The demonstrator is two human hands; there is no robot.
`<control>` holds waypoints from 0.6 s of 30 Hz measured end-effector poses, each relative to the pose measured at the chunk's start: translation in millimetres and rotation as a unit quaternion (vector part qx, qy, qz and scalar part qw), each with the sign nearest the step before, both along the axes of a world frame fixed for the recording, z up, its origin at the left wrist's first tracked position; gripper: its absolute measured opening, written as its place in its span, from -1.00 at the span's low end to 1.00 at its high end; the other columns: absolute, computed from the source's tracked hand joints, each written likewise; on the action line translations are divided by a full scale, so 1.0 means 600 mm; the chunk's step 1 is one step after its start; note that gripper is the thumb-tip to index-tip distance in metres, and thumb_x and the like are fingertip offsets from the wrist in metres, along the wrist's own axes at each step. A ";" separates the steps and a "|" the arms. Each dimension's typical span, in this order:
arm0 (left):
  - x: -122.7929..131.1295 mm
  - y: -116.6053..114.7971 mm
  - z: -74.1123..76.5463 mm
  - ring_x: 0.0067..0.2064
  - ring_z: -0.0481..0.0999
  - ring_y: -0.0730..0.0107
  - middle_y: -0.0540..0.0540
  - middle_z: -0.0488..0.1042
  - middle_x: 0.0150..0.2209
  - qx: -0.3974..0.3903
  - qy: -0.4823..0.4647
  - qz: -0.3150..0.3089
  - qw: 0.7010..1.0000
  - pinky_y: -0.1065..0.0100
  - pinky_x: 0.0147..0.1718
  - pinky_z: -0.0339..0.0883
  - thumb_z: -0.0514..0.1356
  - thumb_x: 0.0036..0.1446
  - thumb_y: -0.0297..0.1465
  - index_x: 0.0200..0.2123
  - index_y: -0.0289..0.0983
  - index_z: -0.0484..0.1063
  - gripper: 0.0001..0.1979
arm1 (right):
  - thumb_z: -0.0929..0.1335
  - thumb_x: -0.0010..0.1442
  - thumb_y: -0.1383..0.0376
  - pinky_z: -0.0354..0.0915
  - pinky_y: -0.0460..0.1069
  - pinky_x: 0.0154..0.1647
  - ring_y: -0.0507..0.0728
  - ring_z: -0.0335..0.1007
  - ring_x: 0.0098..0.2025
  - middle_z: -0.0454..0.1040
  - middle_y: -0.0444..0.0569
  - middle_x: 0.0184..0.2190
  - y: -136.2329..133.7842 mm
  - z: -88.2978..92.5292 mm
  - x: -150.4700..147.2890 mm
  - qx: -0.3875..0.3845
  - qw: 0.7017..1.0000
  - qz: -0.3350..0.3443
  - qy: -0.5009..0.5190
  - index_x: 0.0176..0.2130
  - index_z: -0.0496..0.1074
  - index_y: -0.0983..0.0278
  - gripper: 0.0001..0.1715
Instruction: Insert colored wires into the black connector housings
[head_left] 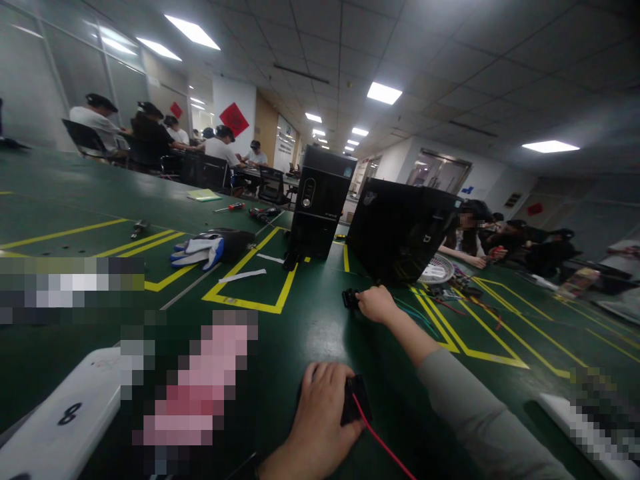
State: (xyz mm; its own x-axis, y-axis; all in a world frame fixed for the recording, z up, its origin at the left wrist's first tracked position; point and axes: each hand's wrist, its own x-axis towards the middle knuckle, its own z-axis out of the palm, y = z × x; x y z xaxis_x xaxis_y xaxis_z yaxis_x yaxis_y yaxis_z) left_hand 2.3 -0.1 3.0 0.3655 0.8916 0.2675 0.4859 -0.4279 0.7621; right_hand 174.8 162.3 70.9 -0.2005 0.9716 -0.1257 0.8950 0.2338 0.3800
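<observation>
My left hand [320, 417] rests low on the green table [310, 320], fingers curled over a small black part [356, 399] with a red wire [383, 443] running off toward me. My right hand [376, 303] reaches forward on an outstretched grey sleeve and pinches another small black part [350, 298] lying on the table. That part sits just in front of a tilted black computer case [400, 230]. A second black computer case [320, 200] stands upright to its left.
Blue-and-white work gloves [205, 248], screwdrivers [230, 207] and a yellow pad [204, 195] lie on the far left. A round fan grille [436, 270] and loose wires [465, 297] sit right of the case. Other people sit at tables behind and at right. A white object [65, 413] lies near left.
</observation>
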 end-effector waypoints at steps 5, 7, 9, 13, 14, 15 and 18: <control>0.001 -0.001 0.001 -0.09 0.27 0.16 -0.03 0.38 -0.17 -0.003 0.001 0.005 1.000 0.17 -0.01 0.01 0.29 -0.17 -0.44 -0.17 -0.21 0.32 -0.59 | 0.29 0.26 0.22 0.32 0.15 -0.09 0.15 0.37 -0.09 0.37 0.02 -0.04 0.011 0.014 0.002 -0.027 1.000 0.001 0.014 -0.02 0.34 0.30 -0.68; 0.001 -0.002 0.001 -0.09 0.27 0.17 -0.04 0.38 -0.17 -0.001 0.001 0.006 1.000 0.17 0.00 0.01 0.29 -0.17 -0.44 -0.17 -0.21 0.32 -0.59 | 0.28 0.27 0.22 0.32 0.14 -0.09 0.15 0.37 -0.09 0.37 0.02 -0.03 0.018 0.020 0.007 -0.038 0.999 0.002 0.025 -0.01 0.34 0.29 -0.69; 0.001 -0.003 0.003 -0.09 0.27 0.17 -0.04 0.38 -0.17 -0.003 0.001 0.007 1.000 0.17 -0.01 0.02 0.29 -0.16 -0.44 -0.18 -0.22 0.32 -0.60 | 0.28 0.27 0.22 0.32 0.14 -0.08 0.15 0.36 -0.09 0.37 0.02 -0.02 0.022 0.023 0.012 -0.045 0.998 0.003 0.036 -0.01 0.34 0.28 -0.68; 0.000 -0.003 0.006 -0.08 0.27 0.16 -0.04 0.38 -0.16 -0.011 0.009 0.006 1.000 0.17 -0.02 0.04 0.27 -0.15 -0.43 -0.18 -0.21 0.32 -0.62 | 0.28 0.27 0.22 0.33 0.13 -0.10 0.14 0.37 -0.09 0.37 0.02 -0.03 0.018 0.018 0.018 -0.035 0.998 -0.008 0.049 -0.01 0.33 0.29 -0.68; 0.000 -0.003 0.006 -0.08 0.27 0.16 -0.04 0.38 -0.16 -0.010 0.008 0.005 1.000 0.17 -0.01 0.04 0.27 -0.14 -0.43 -0.18 -0.21 0.32 -0.62 | 0.28 0.27 0.22 0.33 0.13 -0.10 0.14 0.37 -0.10 0.37 0.02 -0.03 0.013 0.015 0.017 -0.027 0.998 -0.013 0.050 0.00 0.33 0.28 -0.68; 0.000 -0.003 0.006 -0.08 0.27 0.16 -0.04 0.38 -0.16 -0.008 0.007 0.005 1.000 0.17 -0.01 0.04 0.27 -0.15 -0.44 -0.17 -0.20 0.31 -0.61 | 0.28 0.27 0.22 0.33 0.13 -0.10 0.14 0.37 -0.10 0.37 0.02 -0.03 0.008 0.011 0.016 -0.017 0.998 -0.018 0.051 0.00 0.33 0.28 -0.68; 0.000 -0.003 0.003 -0.09 0.27 0.16 -0.03 0.38 -0.17 0.000 0.000 0.006 1.000 0.17 -0.02 0.04 0.28 -0.16 -0.44 -0.18 -0.20 0.31 -0.60 | 0.28 0.27 0.21 0.32 0.15 -0.08 0.15 0.37 -0.09 0.37 0.02 -0.03 -0.011 -0.002 0.011 0.020 0.998 -0.033 0.052 0.00 0.33 0.29 -0.67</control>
